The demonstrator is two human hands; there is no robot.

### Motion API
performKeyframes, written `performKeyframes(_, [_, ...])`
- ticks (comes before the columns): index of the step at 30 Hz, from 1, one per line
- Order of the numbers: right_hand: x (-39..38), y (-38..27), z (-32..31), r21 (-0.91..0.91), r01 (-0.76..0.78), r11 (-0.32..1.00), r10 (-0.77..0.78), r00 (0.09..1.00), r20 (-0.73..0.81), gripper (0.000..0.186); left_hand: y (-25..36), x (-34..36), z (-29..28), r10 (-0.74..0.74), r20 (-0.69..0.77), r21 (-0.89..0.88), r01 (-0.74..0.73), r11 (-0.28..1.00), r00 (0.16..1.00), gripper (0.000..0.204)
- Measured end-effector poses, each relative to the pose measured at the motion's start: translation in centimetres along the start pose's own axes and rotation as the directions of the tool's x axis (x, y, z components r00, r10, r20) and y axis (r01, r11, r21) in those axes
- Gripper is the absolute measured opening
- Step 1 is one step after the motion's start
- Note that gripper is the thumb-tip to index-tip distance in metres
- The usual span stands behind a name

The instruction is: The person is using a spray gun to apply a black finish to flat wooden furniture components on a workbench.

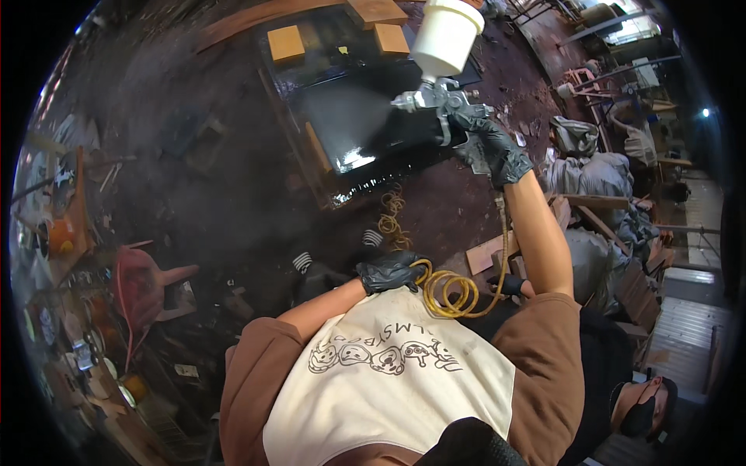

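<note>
Spray gun [440, 99], one; cup [446, 40], one

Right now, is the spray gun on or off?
On: pale mist fans out from the spray gun held in the right hand.

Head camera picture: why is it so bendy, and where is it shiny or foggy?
In the head view, its fisheye lens bends edges near the dark rim; white glare shows on the black board; pale mist hangs left of the spray gun.
</note>
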State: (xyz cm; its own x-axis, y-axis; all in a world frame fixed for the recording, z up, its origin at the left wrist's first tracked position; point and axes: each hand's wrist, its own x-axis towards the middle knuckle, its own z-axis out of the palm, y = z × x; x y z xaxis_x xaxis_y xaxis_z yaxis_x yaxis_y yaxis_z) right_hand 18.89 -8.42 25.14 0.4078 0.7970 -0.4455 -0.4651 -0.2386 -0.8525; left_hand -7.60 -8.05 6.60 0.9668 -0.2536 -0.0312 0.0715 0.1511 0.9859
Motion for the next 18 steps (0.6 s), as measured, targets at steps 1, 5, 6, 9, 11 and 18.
performKeyframes(1, [-1.0,0.1,0.4,0.014,0.000,1.000,0.000,1.000,-0.003,0.027,0.3,0.4,0.3,-0.012,0.006,0.002,0.012,1.000,1.000,0.025])
performKeyframes(5, [-4.3,-0.9,-4.9,-0.020,0.194,0.981,-0.195,0.969,-0.152,0.037,-1.5,3.6,0.9,-0.057,0.048,0.082,0.053,0.995,0.997,0.027])
performKeyframes(6, [-5.5,-1.4,-6.7,0.001,0.183,0.983,-0.179,0.965,-0.190,0.037,-2.7,4.8,0.7,-0.046,0.026,0.076,0.044,0.996,0.999,0.030])
performKeyframes(9, [-10.1,-1.6,-15.3,-0.208,0.243,0.947,-0.318,0.784,-0.532,0.032,-2.9,9.8,0.8,-0.209,0.064,-0.078,0.214,0.974,0.976,0.028])
performKeyframes(11, [-12.4,-2.1,-19.6,-0.205,0.321,0.924,-0.372,0.645,-0.667,0.027,-3.7,14.5,1.4,-0.251,0.026,-0.017,0.252,0.968,0.968,0.028])
performKeyframes(18, [-17.3,-4.4,-36.7,-0.287,0.341,0.895,-0.425,0.458,-0.781,0.023,0.2,33.3,6.6,-0.164,-0.056,0.169,0.171,0.971,0.985,0.026])
